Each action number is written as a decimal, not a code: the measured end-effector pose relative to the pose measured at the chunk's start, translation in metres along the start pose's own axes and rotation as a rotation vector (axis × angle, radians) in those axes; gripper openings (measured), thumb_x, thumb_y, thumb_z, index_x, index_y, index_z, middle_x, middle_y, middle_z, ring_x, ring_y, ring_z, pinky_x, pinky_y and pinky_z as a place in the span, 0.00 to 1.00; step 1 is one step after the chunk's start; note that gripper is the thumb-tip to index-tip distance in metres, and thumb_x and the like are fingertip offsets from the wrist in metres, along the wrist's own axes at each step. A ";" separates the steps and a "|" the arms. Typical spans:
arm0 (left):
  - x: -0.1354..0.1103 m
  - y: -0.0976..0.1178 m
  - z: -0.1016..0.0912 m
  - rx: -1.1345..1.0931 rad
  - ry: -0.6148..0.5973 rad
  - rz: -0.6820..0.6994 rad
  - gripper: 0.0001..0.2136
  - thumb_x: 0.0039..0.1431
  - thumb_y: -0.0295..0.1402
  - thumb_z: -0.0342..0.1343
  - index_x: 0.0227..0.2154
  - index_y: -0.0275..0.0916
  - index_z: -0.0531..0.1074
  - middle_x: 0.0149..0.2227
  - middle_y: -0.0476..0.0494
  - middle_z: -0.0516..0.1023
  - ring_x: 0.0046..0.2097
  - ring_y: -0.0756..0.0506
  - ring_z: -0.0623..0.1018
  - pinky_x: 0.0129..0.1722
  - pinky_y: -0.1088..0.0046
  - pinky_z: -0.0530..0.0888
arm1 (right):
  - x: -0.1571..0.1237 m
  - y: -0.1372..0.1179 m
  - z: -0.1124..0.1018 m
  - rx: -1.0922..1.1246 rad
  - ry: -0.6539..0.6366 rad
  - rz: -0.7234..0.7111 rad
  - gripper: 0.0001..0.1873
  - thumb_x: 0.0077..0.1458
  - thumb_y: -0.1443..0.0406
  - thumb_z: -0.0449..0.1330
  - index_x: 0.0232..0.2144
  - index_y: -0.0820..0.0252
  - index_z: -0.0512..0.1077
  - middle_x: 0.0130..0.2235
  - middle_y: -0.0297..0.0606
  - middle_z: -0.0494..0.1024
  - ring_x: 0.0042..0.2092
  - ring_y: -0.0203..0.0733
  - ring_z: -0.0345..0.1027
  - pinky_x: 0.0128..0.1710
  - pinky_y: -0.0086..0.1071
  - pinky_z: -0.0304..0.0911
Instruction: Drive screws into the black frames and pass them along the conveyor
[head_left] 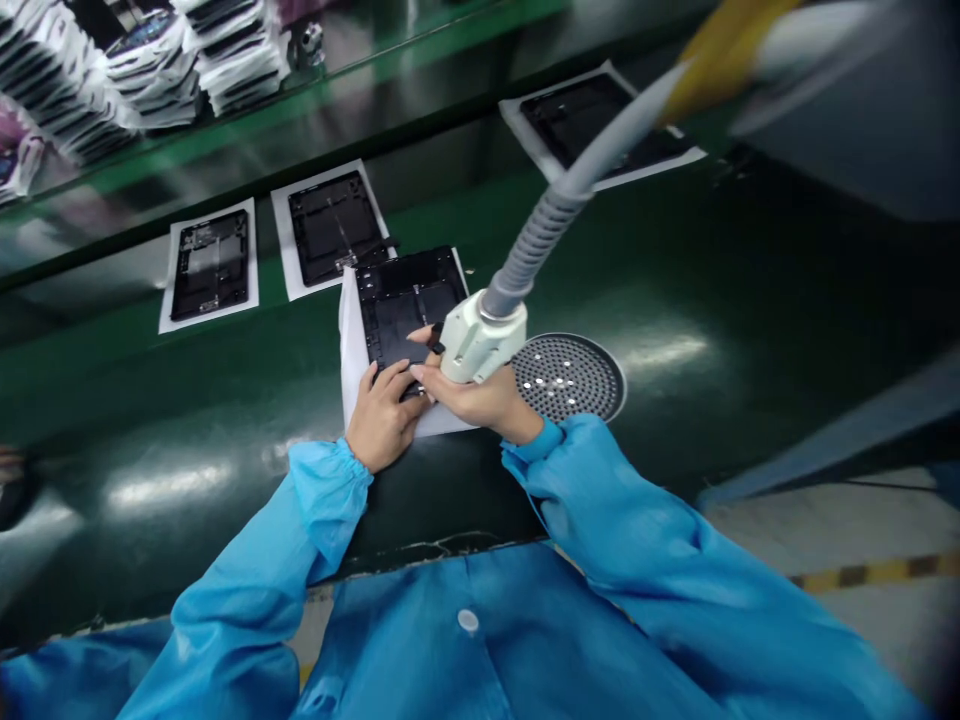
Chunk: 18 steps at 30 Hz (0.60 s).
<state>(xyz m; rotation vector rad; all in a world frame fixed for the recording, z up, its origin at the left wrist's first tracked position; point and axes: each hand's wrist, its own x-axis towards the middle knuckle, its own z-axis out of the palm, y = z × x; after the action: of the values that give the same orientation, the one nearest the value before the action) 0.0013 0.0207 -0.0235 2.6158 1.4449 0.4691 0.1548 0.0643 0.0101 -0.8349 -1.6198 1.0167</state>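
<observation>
A black tablet-like housing (pixel 409 318) lies on a white sheet (pixel 354 370) in front of me. My left hand (pixel 382 415) rests on its near edge, with bent fingers spread apart over the rim. My right hand (pixel 480 398) is beside it, thumb and fingers drawn together at the housing's right side. A pale block-shaped fitting (pixel 484 335) on a ribbed grey hose (pixel 536 240) covers much of this hand. Whether the hand grips the fitting is unclear. Something small and black (pixel 436 343) shows at its fingertips; its kind is hidden.
Similar housings lie on white sheets at the left (pixel 210 265), behind the worked one (pixel 337 225) and at the far right (pixel 581 120). A round perforated disc (pixel 574 375) is right of my hands. Stacks of sheet-wrapped pieces (pixel 232 50) stand on the shelf.
</observation>
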 end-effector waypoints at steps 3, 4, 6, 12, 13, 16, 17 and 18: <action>-0.001 -0.001 0.000 0.001 0.069 0.018 0.12 0.63 0.30 0.51 0.43 0.45 0.78 0.53 0.38 0.73 0.60 0.37 0.67 0.59 0.46 0.60 | 0.005 -0.010 -0.009 0.073 0.039 0.026 0.09 0.50 0.64 0.60 0.35 0.62 0.71 0.21 0.30 0.69 0.23 0.34 0.66 0.28 0.32 0.68; -0.002 -0.002 0.000 -0.004 0.092 0.028 0.11 0.63 0.31 0.51 0.43 0.45 0.78 0.53 0.39 0.74 0.59 0.37 0.68 0.59 0.46 0.60 | 0.007 -0.014 -0.016 0.089 0.055 0.033 0.09 0.49 0.64 0.61 0.34 0.62 0.70 0.21 0.30 0.69 0.22 0.34 0.65 0.27 0.32 0.67; -0.004 -0.003 0.000 -0.023 0.126 0.055 0.10 0.64 0.34 0.52 0.42 0.43 0.78 0.51 0.39 0.75 0.59 0.37 0.69 0.59 0.47 0.60 | 0.009 -0.020 -0.036 0.104 0.121 0.039 0.08 0.49 0.65 0.62 0.33 0.61 0.69 0.19 0.28 0.69 0.20 0.33 0.64 0.24 0.32 0.66; -0.007 -0.005 0.000 -0.067 0.193 0.121 0.08 0.62 0.34 0.55 0.37 0.41 0.79 0.47 0.40 0.77 0.57 0.38 0.71 0.59 0.49 0.62 | 0.010 -0.005 -0.103 0.133 0.417 -0.017 0.11 0.43 0.67 0.66 0.31 0.57 0.69 0.15 0.24 0.68 0.15 0.34 0.62 0.19 0.31 0.63; -0.006 -0.006 0.000 -0.073 0.205 0.131 0.07 0.61 0.33 0.56 0.36 0.40 0.79 0.46 0.41 0.77 0.56 0.38 0.72 0.58 0.49 0.63 | 0.009 -0.001 -0.109 0.123 0.434 -0.025 0.11 0.43 0.67 0.67 0.31 0.57 0.69 0.15 0.24 0.68 0.15 0.34 0.61 0.18 0.32 0.63; -0.006 -0.007 -0.002 -0.091 0.229 0.169 0.05 0.60 0.32 0.57 0.34 0.40 0.78 0.44 0.41 0.78 0.55 0.39 0.73 0.58 0.49 0.63 | 0.007 0.008 -0.119 0.082 0.472 -0.033 0.12 0.43 0.67 0.67 0.32 0.56 0.71 0.15 0.26 0.69 0.15 0.34 0.62 0.18 0.32 0.63; -0.006 -0.007 -0.003 -0.095 0.234 0.177 0.05 0.59 0.31 0.58 0.33 0.40 0.78 0.44 0.41 0.78 0.55 0.39 0.73 0.58 0.49 0.64 | 0.006 0.009 -0.119 0.074 0.479 -0.030 0.12 0.43 0.67 0.67 0.33 0.56 0.71 0.15 0.25 0.68 0.15 0.34 0.62 0.19 0.33 0.63; -0.006 -0.007 -0.004 -0.099 0.239 0.183 0.04 0.59 0.31 0.58 0.33 0.40 0.78 0.43 0.42 0.78 0.55 0.39 0.73 0.58 0.49 0.64 | 0.006 0.010 -0.120 0.068 0.483 -0.024 0.12 0.43 0.67 0.67 0.33 0.56 0.71 0.15 0.25 0.68 0.15 0.34 0.62 0.19 0.32 0.63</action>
<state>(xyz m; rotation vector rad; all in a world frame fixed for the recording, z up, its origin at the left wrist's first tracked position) -0.0086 0.0191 -0.0228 2.6980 1.2077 0.8765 0.2694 0.0995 0.0200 -0.9284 -1.1747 0.7731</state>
